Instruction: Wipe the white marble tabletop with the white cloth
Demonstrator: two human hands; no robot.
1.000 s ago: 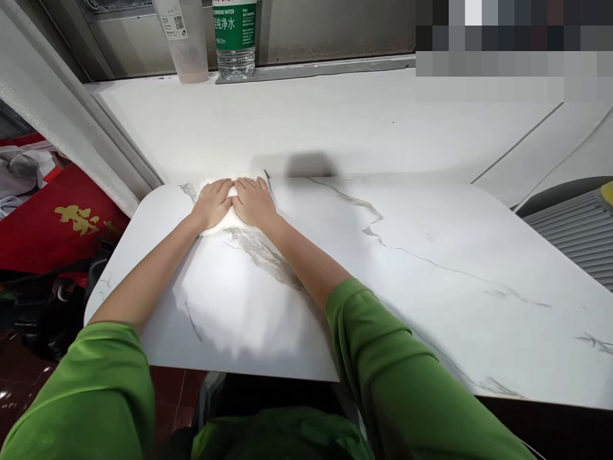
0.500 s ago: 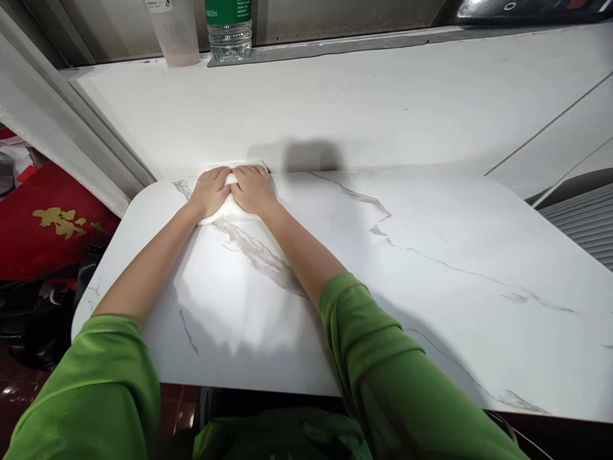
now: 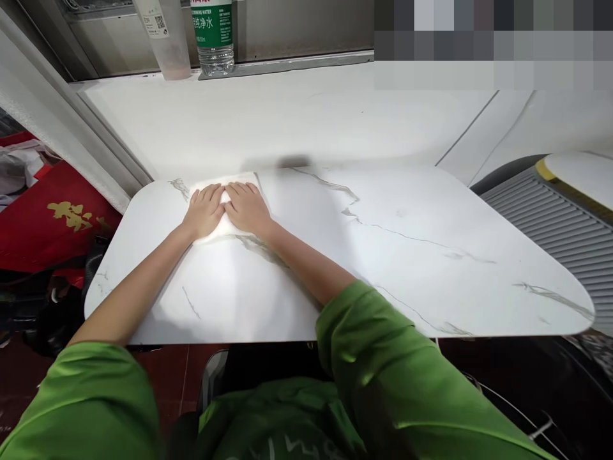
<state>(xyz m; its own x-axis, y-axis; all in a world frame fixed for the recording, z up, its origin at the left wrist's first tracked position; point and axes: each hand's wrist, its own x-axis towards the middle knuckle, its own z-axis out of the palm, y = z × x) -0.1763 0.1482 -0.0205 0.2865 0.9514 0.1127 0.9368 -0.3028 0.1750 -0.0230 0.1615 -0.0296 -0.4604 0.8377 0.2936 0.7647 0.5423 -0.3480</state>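
Note:
My left hand (image 3: 204,209) and my right hand (image 3: 247,207) lie side by side, palms down and fingers stretched out, pressing on a white cloth (image 3: 225,227) at the far left of the white marble table (image 3: 383,255). The cloth shows between and around the hands, mostly hidden under them. Both arms wear green sleeves pushed up to the elbow.
Behind the table runs a white ledge (image 3: 287,115) with a green-labelled water bottle (image 3: 212,35) and a translucent cup (image 3: 163,38) against the wall. Red cloth with gold lettering (image 3: 62,217) lies at the left. A grey ribbed unit (image 3: 560,230) stands at the right.
Both hands stay flat together on the cloth; they have drawn slightly back from the table's far edge. My head has shifted, so the table's right end now shows.

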